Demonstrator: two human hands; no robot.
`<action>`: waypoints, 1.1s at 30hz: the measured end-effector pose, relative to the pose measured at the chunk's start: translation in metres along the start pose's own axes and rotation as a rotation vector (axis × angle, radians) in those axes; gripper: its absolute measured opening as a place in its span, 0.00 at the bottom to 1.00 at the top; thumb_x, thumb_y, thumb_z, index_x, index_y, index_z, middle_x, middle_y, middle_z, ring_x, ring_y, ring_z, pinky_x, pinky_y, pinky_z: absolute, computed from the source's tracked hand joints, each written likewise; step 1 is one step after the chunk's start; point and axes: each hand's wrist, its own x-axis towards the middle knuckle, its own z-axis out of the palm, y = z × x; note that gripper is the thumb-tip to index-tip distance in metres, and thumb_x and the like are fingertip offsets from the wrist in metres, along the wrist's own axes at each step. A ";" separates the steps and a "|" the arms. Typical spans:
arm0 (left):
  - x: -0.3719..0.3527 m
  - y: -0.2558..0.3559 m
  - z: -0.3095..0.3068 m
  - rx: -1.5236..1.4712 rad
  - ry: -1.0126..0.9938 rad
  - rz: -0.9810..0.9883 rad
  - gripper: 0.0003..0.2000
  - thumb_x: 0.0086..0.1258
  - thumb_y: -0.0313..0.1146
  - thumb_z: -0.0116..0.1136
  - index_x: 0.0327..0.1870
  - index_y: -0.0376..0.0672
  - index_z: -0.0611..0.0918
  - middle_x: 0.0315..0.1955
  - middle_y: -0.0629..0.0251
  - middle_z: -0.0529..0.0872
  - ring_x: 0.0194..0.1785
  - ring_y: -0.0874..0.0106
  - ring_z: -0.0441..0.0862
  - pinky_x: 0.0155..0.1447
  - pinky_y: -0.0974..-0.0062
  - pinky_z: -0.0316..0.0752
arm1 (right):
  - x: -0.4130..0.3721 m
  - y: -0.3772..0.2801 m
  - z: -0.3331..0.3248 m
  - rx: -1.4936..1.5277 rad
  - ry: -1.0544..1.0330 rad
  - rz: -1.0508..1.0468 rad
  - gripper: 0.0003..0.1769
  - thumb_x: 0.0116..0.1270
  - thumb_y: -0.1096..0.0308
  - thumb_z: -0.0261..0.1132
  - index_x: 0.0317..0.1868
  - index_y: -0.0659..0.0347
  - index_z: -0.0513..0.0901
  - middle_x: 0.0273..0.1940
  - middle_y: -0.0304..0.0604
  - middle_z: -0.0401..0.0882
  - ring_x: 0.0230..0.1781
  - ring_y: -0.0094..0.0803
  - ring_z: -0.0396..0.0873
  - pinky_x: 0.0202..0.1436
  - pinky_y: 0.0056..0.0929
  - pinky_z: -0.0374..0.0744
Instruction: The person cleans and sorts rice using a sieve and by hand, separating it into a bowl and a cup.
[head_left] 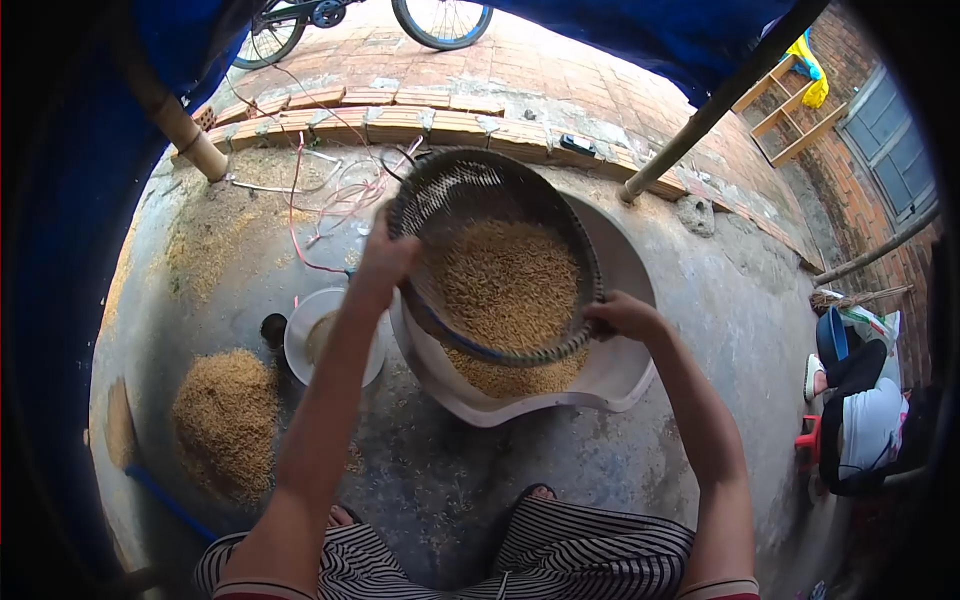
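Note:
A round woven sieve [590, 240] is held up over a large pale basin [630, 270], tilted with its far side raised. Unhusked rice grain [510, 285] is heaped inside it toward the near right. My left hand [388, 262] grips the rim at the left. On the right, my right hand [627, 317] has its fingers closed round the rim. More grain [525, 378] lies in the basin under the sieve. The basin stands on the concrete floor in front of my feet, its middle hidden by the sieve.
Left of the basin stand a white bucket [300, 340] and a small dark cup [273, 330]. A grain pile [228, 415] lies beside a broom [122, 425]. Loose wires [335, 190] cross the floor near a brick edging [430, 125]. Someone in a white top [868, 425] sits at the right.

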 end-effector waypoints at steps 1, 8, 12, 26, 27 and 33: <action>0.004 0.016 -0.007 -0.124 -0.010 -0.051 0.27 0.52 0.22 0.46 0.59 0.38 0.63 0.33 0.62 0.77 0.32 0.74 0.76 0.35 0.76 0.74 | -0.008 -0.016 0.002 0.237 0.022 -0.130 0.12 0.62 0.62 0.59 0.29 0.63 0.78 0.20 0.37 0.75 0.18 0.24 0.75 0.21 0.23 0.77; -0.017 -0.028 0.057 0.385 0.156 0.155 0.35 0.52 0.29 0.53 0.64 0.37 0.57 0.50 0.48 0.71 0.55 0.60 0.70 0.61 0.69 0.63 | -0.004 0.001 -0.029 0.089 0.204 0.018 0.12 0.63 0.61 0.59 0.36 0.63 0.77 0.25 0.37 0.75 0.20 0.22 0.74 0.22 0.21 0.74; -0.008 0.021 0.005 -0.085 -0.036 0.061 0.30 0.53 0.24 0.51 0.62 0.39 0.62 0.39 0.57 0.77 0.38 0.67 0.77 0.43 0.72 0.75 | -0.008 0.013 -0.008 0.137 -0.001 -0.059 0.14 0.64 0.60 0.55 0.36 0.64 0.77 0.26 0.38 0.75 0.21 0.23 0.75 0.22 0.21 0.75; 0.008 0.053 0.002 -0.275 -0.013 0.007 0.25 0.53 0.20 0.47 0.56 0.39 0.67 0.32 0.63 0.79 0.30 0.73 0.78 0.34 0.75 0.76 | -0.026 -0.006 -0.019 0.418 0.044 -0.305 0.15 0.66 0.61 0.57 0.44 0.63 0.77 0.30 0.37 0.78 0.26 0.24 0.78 0.30 0.23 0.80; 0.011 0.046 0.013 -0.307 -0.003 0.081 0.23 0.55 0.21 0.45 0.56 0.38 0.66 0.34 0.60 0.79 0.32 0.73 0.78 0.35 0.75 0.77 | -0.023 -0.008 -0.025 0.403 0.189 -0.309 0.15 0.65 0.61 0.57 0.43 0.64 0.77 0.30 0.37 0.78 0.27 0.24 0.78 0.32 0.24 0.80; -0.020 0.004 0.055 0.381 0.114 0.136 0.33 0.54 0.29 0.52 0.65 0.42 0.59 0.44 0.51 0.76 0.45 0.63 0.77 0.50 0.68 0.72 | 0.022 0.063 -0.034 0.124 0.302 -0.187 0.14 0.64 0.60 0.58 0.39 0.64 0.78 0.28 0.37 0.77 0.25 0.24 0.76 0.31 0.26 0.80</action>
